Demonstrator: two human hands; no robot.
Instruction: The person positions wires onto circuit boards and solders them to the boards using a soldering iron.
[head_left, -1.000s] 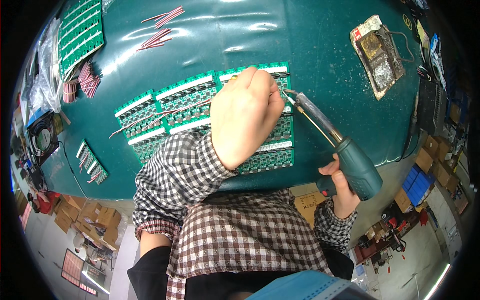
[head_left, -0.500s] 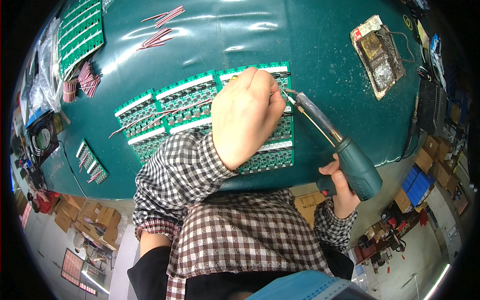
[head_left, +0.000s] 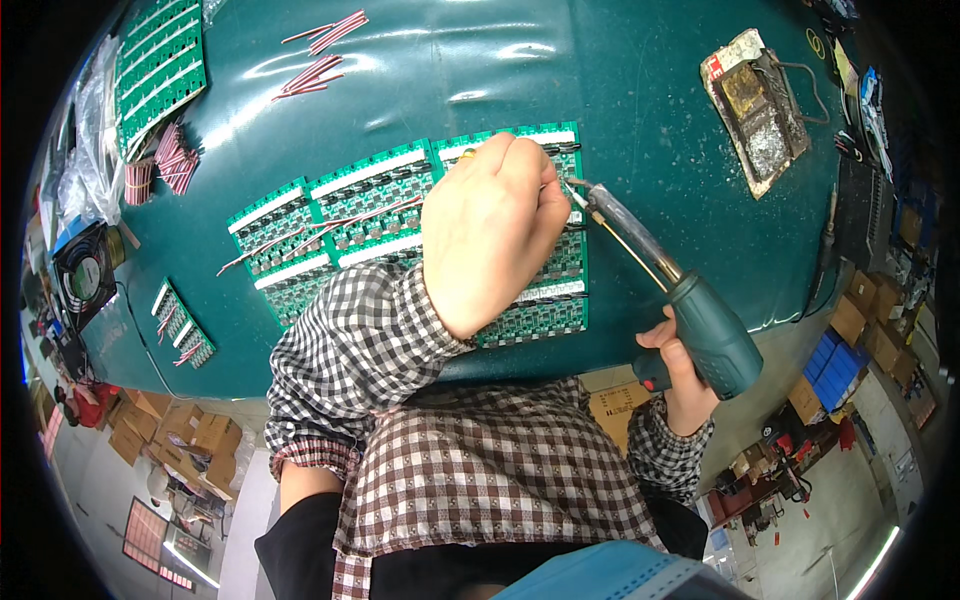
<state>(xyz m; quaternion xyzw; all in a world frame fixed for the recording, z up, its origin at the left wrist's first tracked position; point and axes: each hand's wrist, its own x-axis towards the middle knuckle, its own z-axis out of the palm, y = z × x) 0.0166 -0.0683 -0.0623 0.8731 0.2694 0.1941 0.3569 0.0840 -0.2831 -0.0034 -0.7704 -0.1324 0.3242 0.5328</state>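
Observation:
My left hand [head_left: 495,230] is closed in a pinch above the right part of the green circuit boards [head_left: 370,235]; what its fingertips hold is hidden. My right hand [head_left: 690,385] grips a dark green soldering gun [head_left: 715,335] by its handle. Its long barrel slants up and left, with a thin brass-coloured tube alongside. The tip ends right beside my left fingertips, over the boards. Red-and-white wires [head_left: 365,216] lie across the left and middle boards, running toward my left hand. White strips and rows of black parts cover the boards.
Loose wires [head_left: 312,78] lie at the back. Bundled wires [head_left: 177,165] and a stack of boards [head_left: 160,70] are at the far left, above a small fan [head_left: 85,272]. A small board piece [head_left: 184,325] lies left. A solder-stained iron stand [head_left: 760,115] sits at the back right.
Almost nothing differs. The soldering gun has shifted very slightly left, its tip still at my left fingertips.

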